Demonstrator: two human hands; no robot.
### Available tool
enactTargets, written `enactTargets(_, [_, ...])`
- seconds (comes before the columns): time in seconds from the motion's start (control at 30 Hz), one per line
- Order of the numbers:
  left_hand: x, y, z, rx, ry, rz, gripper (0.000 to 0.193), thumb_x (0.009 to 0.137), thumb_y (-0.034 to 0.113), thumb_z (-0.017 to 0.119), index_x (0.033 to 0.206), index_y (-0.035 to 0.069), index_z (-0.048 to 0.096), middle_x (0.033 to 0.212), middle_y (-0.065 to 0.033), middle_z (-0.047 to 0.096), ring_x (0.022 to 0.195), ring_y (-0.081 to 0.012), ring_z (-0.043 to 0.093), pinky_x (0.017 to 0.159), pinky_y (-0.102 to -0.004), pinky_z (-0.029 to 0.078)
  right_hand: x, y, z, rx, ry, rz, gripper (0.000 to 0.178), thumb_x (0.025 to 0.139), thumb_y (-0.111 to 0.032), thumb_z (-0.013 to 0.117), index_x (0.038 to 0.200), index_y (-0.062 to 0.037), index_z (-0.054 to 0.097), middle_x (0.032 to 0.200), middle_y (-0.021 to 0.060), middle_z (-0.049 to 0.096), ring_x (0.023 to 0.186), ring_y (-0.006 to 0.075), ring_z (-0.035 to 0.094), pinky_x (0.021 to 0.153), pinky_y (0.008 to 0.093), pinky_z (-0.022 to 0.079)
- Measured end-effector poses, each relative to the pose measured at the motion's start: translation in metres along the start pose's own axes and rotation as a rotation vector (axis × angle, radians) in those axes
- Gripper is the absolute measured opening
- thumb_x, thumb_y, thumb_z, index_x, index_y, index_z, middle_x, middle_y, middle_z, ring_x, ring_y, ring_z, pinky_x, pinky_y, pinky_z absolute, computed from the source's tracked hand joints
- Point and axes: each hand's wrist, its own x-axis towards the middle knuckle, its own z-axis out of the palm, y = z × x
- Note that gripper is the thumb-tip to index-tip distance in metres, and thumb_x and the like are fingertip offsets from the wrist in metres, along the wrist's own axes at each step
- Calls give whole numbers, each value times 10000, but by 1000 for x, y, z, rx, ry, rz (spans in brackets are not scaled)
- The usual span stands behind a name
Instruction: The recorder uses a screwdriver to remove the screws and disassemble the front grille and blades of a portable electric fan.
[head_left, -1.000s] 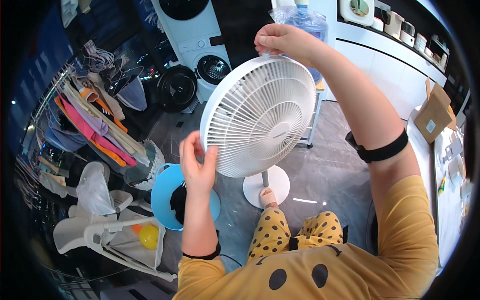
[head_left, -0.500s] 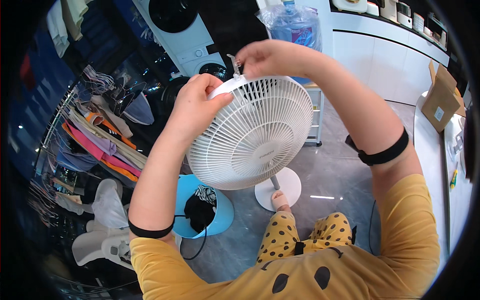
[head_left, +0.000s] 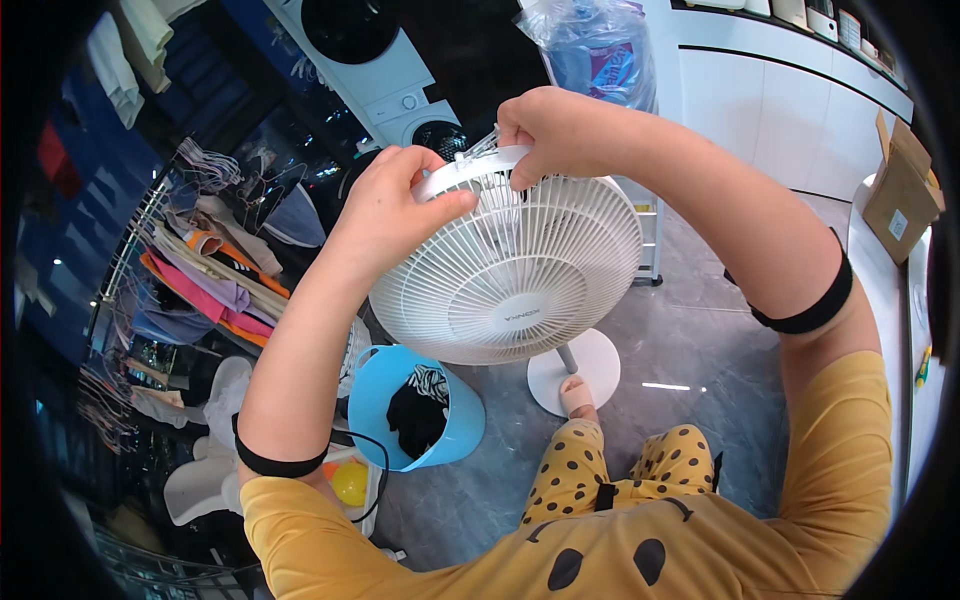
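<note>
A white standing fan [head_left: 530,270] is before me, its round wire grille turned up toward me. My left hand [head_left: 395,205] is closed on the upper left of its rim, thumb over the front of the grille. My right hand [head_left: 555,135] pinches the top of the rim, fingers behind and thumb in front. Between the hands a small clear clip [head_left: 480,148] sits at the rim, partly hidden by the right fingers. Below, the grey pole meets a round white base [head_left: 543,378], and my foot [head_left: 577,395] rests on it.
At the lower left stands a blue basket [head_left: 465,425] holding dark and striped cloth. Clothes on hangers [head_left: 205,285] fill the left side. Behind the fan are a wrapped water bottle [head_left: 600,65] and white machines [head_left: 395,95]. A cardboard box [head_left: 900,200] sits on the right-hand counter.
My right hand has come down from the raised clear clip onto the top of the rim. The clip, upright before, now lies low along the rim. My left hand keeps its hold.
</note>
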Motion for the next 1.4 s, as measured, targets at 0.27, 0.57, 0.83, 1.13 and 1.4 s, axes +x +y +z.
enactTargets(0.27, [6, 7, -2, -108, -87, -178, 329, 659, 225, 789, 833, 31, 588, 732, -42, 593, 655, -119, 552, 625, -255, 446, -3, -7, -1, -57, -78, 68, 421, 673, -171, 797, 972, 9, 561, 913, 130, 605, 846, 245, 608, 714, 344, 482])
enactTargets(0.57, [-2, 8, 7, -47, 10, -140, 374, 666, 282, 771, 830, 6, 579, 819, -101, 587, 707, -183, 578, 659, -299, 470, -9, -4, 2, -79, -34, 51, 440, 687, -171, 789, 1017, 16, 564, 915, 136, 612, 847, 259, 613, 748, 341, 483])
enactTargets(0.83, [4, 27, -7, -96, -112, 17, 330, 723, 255, 720, 904, -4, 622, 872, -119, 599, 777, -212, 587, 699, -322, 469, -16, -11, 7, -33, -39, -13, 449, 681, -179, 783, 1026, 8, 565, 928, 133, 621, 852, 255, 616, 742, 341, 487])
enactTargets(1.13, [30, 43, -5, -165, -397, -187, 233, 672, 94, 755, 845, -5, 635, 750, -79, 622, 693, -158, 582, 672, -275, 450, -15, -13, 5, 7, -116, 52, 463, 662, -181, 779, 1034, -4, 568, 937, 138, 631, 841, 251, 621, 752, 337, 487])
enactTargets(1.4, [32, 33, 2, -148, -359, -180, 238, 672, 145, 772, 801, 12, 622, 701, -63, 586, 635, -146, 540, 604, -294, 427, -13, -11, 7, -30, -78, 28, 454, 663, -178, 780, 1031, -7, 576, 922, 132, 629, 822, 246, 625, 736, 340, 489])
